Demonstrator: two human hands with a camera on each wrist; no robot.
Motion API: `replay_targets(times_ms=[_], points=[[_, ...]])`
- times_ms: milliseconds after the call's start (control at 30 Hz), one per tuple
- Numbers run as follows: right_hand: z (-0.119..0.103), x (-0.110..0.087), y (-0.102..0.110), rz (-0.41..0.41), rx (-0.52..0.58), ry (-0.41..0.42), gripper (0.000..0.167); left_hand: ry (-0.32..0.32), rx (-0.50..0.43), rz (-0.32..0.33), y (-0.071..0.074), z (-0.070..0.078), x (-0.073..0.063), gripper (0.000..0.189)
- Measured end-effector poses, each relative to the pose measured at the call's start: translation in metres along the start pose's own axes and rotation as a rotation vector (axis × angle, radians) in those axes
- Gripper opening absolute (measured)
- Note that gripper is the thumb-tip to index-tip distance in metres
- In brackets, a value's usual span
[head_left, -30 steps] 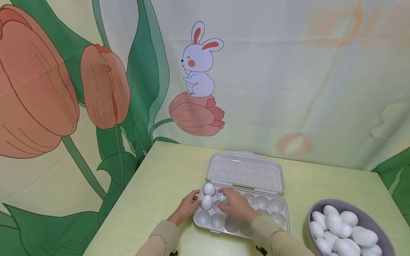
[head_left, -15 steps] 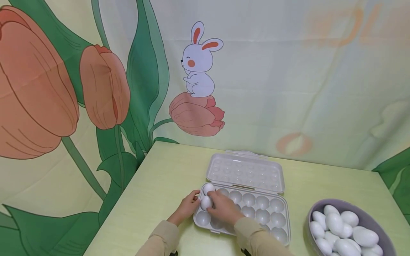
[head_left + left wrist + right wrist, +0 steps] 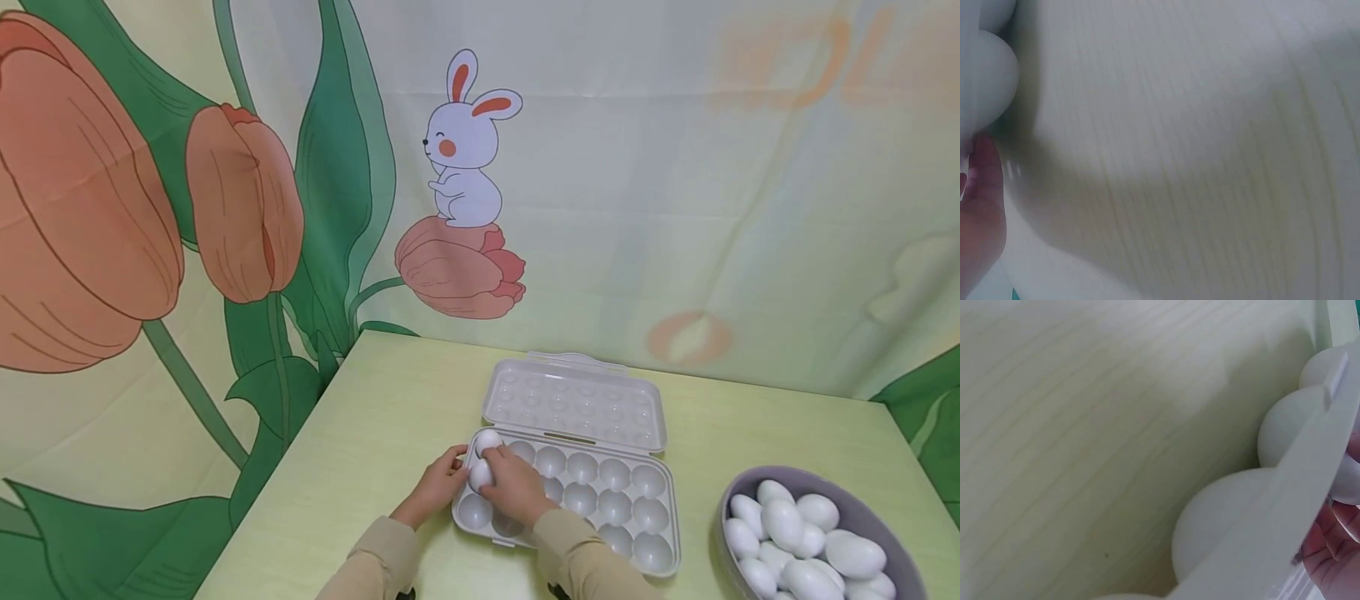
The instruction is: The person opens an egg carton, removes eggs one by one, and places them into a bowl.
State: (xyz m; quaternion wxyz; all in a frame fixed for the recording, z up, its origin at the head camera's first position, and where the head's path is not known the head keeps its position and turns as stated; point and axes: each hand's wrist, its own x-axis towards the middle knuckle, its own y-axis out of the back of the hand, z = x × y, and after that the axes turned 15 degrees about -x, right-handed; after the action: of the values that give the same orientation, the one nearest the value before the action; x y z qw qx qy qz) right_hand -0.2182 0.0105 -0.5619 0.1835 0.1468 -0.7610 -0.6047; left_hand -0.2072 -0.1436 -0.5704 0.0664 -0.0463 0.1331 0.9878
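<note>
A pale plastic egg box [image 3: 667, 533] lies with its lid [image 3: 573, 404] folded back. Two white eggs sit in its leftmost column: a far egg [image 3: 489, 442] and, in the middle row, a nearer egg [image 3: 480, 476]. My right hand [image 3: 517, 483] reaches over the box and holds the nearer egg between thumb and fingers, covering part of it. At the box's left side, my left hand [image 3: 435, 487] grips the edge. The left wrist view shows the left hand [image 3: 982, 219] against the rounded undersides of the cups [image 3: 999, 78]. Cup undersides [image 3: 1222, 519] also show in the right wrist view.
A mauve bowl [image 3: 731, 500] heaped with several white eggs [image 3: 783, 523] stands on the table [image 3: 405, 392] to the right of the box. Behind the table hangs a printed cloth [image 3: 600, 208] with tulips and a rabbit.
My right hand has moved left from over the box's middle cups, closing its spread fingers onto the nearer egg, which has shifted very slightly left. My left hand stays at the box's edge.
</note>
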Motion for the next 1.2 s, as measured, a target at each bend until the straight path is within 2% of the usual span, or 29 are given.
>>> replay_targets(times_ms=[200,467,567,667,933,1067,1200], points=[[-0.005,-0.001,0.003,-0.004,-0.015,0.001,0.043,0.003,0.012,-0.002,0.000,0.000,-0.001,0.037],[-0.011,-0.005,-0.001,0.139,-0.121,0.034,0.043,0.003,0.000,-0.005,0.000,0.004,-0.003,0.037],[-0.012,-0.006,-0.001,0.170,-0.140,0.037,0.041,0.000,-0.004,-0.009,0.000,0.005,-0.004,0.037],[-0.012,-0.006,-0.002,0.179,-0.110,0.037,0.041,-0.001,-0.006,-0.009,0.000,0.004,-0.003,0.037],[-0.006,-0.005,0.007,0.219,0.080,0.009,0.043,-0.004,0.003,0.004,-0.001,0.002,-0.002,0.037],[-0.001,-0.006,0.018,0.255,0.060,0.010,0.043,-0.010,-0.003,0.002,-0.001,0.000,-0.002,0.037],[0.007,-0.011,0.031,0.252,0.003,0.039,0.042,-0.008,-0.003,0.001,0.000,0.002,-0.002,0.037]])
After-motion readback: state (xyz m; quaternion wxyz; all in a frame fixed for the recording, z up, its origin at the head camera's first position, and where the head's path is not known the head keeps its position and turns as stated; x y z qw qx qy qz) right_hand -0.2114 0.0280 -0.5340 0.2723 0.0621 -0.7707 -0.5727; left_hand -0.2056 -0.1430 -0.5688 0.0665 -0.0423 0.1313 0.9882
